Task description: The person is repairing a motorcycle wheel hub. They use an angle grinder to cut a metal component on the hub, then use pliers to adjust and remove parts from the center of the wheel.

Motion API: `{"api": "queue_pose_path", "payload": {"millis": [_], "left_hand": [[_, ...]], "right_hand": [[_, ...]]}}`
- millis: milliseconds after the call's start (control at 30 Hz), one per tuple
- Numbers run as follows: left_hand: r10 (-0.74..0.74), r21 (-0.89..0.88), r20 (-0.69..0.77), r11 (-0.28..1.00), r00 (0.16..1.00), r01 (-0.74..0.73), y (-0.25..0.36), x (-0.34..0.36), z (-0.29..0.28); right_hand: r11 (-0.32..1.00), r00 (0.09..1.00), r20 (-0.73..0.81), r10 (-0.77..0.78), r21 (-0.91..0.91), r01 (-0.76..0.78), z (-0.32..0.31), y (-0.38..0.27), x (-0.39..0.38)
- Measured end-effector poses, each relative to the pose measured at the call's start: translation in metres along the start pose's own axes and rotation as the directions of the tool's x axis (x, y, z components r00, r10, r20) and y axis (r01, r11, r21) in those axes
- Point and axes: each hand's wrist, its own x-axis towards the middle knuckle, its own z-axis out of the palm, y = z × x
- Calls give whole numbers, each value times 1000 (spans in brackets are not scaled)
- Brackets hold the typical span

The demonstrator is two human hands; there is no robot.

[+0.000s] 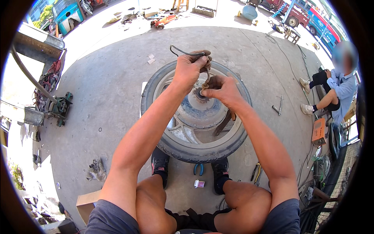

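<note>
Working above a grey concrete floor (120,78), finely cracked and dotted with scraps, shaded close by and turning to glaring sunlight at the far edge; bordered out there by a red jack (165,20), a blue tank (249,12) and a red vehicle (293,17); flanked on the left by a dark green metal fixture (60,109) and a heap of cords (47,84); flanked on the right by a seated person (343,89) in a light blue shirt, near an orange box-shaped machine (319,132); strewn nearer with blue-handled pliers (198,169) and a small pink-and-white box (199,183) between the shoes (160,165), a yellow-and-black-handled tool (256,172) off to the right, and a cardboard box (86,204) and crumpled plastic bag (96,170) off to the left.

Leaning over a wheel (191,117) with a dusty grey hub (202,113), face up just beyond the shoes; gripping a dark cable (187,51) above the hub in the left hand (191,66), with fingers curled closely round it and a loop jutting out leftward; pinching with the right hand (223,90) at the cable's lower end, thumb and fingers drawn together, right at the hub's centre; cannot tell the exact contact there, partly hidden behind fingers.
</note>
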Motion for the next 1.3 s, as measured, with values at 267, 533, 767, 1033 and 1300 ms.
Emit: {"api": "queue_pose_path", "payload": {"millis": [267,533,767,1033,1300], "left_hand": [[-7,-1,-7,1000,1000,7,0,0,4],[-5,-7,1,1000,1000,5,-1,1,1],[-6,-17,-5,1000,1000,6,-2,1,3],[5,-29,16,1000,1000,-4,-3,2,3],[3,-29,10,1000,1000,-3,-3,2,4]], "right_hand": [[1000,999,32,-19,-9,19,-5,10,3],[953,998,10,-67,-295,67,-1,-3,0],[942,996,1,-93,-324,88,-3,-5,-1],[921,997,-1,-80,-383,74,-3,-10,-1],[906,989,-4,-148,-402,134,-3,-2,-1]]}}
